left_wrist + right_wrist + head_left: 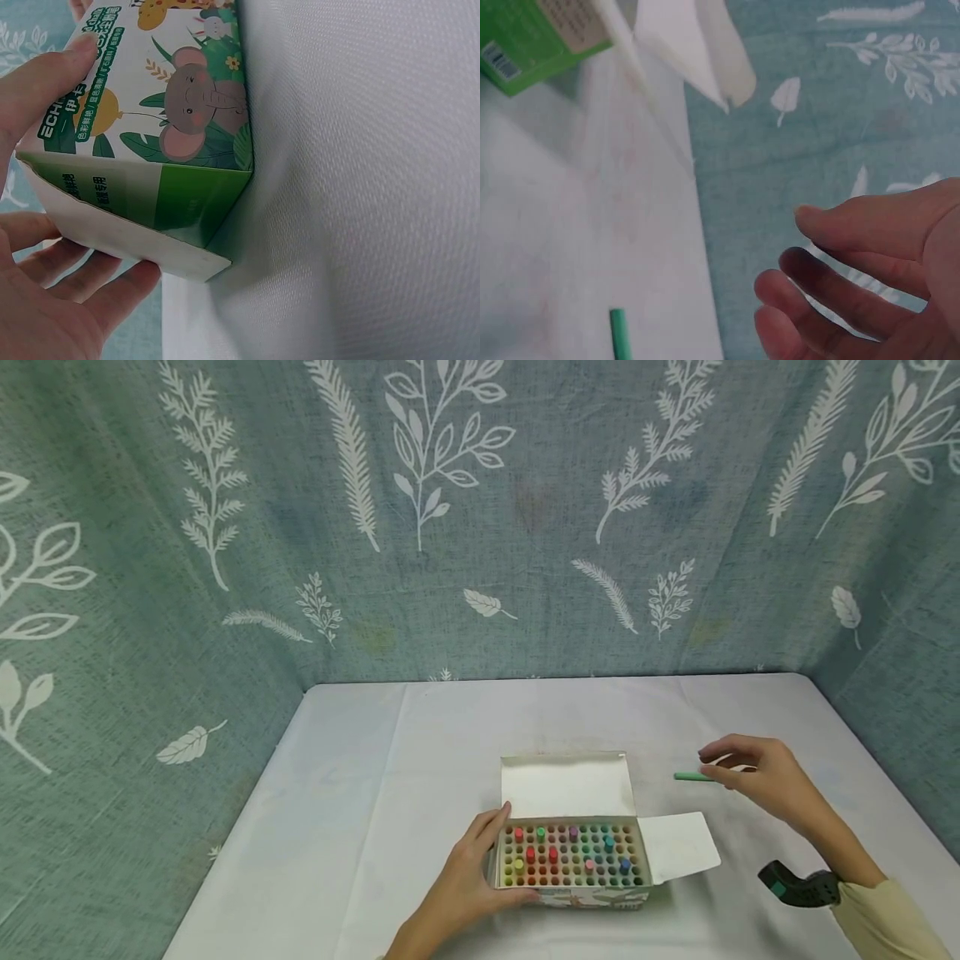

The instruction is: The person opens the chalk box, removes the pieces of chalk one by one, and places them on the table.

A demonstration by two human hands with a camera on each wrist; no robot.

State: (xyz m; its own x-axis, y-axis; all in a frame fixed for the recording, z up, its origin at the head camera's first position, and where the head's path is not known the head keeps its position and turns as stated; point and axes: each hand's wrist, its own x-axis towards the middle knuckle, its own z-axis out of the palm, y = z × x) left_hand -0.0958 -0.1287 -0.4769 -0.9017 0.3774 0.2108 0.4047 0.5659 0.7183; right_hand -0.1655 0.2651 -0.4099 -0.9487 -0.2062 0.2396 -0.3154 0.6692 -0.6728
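An open chalk box (592, 898) stands on the table, its perforated holder carrying several coloured chalk sticks among many bare holes. My left hand (471, 875) grips the box's left end. In the left wrist view its thumb (52, 79) lies on the printed front, with the fingers behind a side flap (120, 225). Off to the right, a green chalk stick (692, 776) lies on the table. My right hand (763, 775) hovers just by it, fingers loosely bent. The right wrist view shows the chalk apart from the fingers, with nothing between them.
The box's back lid (566, 785) stands up, and its right flap (678, 845) sticks out sideways. White cloth covers the table (420, 735). A leaf-patterned curtain (480, 527) hangs behind and at both sides. A dark wrist device (798, 887) sits on the right wrist.
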